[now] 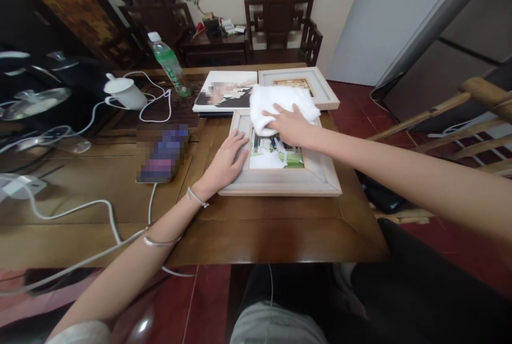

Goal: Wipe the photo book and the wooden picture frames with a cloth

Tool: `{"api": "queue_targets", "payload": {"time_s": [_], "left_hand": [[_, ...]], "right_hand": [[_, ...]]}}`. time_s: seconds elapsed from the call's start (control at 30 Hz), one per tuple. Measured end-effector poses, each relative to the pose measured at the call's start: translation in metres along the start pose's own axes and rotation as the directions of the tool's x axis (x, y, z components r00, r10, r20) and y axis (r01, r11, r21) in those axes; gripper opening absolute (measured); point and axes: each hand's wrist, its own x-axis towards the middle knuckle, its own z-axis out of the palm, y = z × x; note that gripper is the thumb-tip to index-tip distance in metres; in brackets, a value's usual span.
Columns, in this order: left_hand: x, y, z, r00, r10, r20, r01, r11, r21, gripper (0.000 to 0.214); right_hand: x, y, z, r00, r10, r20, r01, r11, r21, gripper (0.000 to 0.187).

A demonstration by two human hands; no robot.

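Observation:
A light wooden picture frame (280,184) lies flat near the table's right end, with a green-and-white picture (280,157) inside it. My left hand (228,162) rests on the frame's left side, fingers stretched out and thumb apart. Over the upper part of the frame, my right hand (290,124) presses a fluffy white cloth (280,97), holding it with fingers partly spread. The cloth covers the top of the picture. Just behind are a second pale frame (328,93) and a white-edged photo panel (228,90), which is partly blurred out.
On the wooden table (256,237), a phone (162,154) with a white cable lies left of the frame. A green-labelled bottle (170,64), a lidded white cup (125,90) and a clear cup (72,140) stand or lie farther left. A wooden chair (480,98) is at right.

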Motion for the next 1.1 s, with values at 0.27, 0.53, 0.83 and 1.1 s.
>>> {"api": "queue_targets", "payload": {"time_s": [0.27, 0.53, 0.83, 1.1], "left_hand": [[0.000, 0.001, 0.001, 1.000, -0.005, -0.030, 0.004, 1.000, -0.023, 0.042], [0.000, 0.001, 0.001, 0.999, -0.006, -0.040, 0.006, 1.000, -0.007, 0.042], [0.001, 0.002, 0.002, 0.998, -0.027, -0.050, 0.025, 0.999, -0.048, 0.051], [-0.003, 0.009, 0.003, 0.972, -0.115, -0.203, 0.072, 0.975, -0.210, 0.071]], "right_hand": [[-0.072, 0.035, 0.005, 0.993, 0.086, 0.077, -0.080, 0.993, -0.081, 0.064], [-0.146, -0.048, -0.012, 0.958, 0.001, 0.287, -0.015, 0.999, 0.048, 0.061], [-0.096, -0.065, -0.004, 0.975, -0.169, 0.148, 0.144, 0.976, 0.164, 0.068], [-0.007, -0.061, 0.006, 1.000, 0.004, 0.024, -0.009, 0.984, 0.181, 0.068]]}}
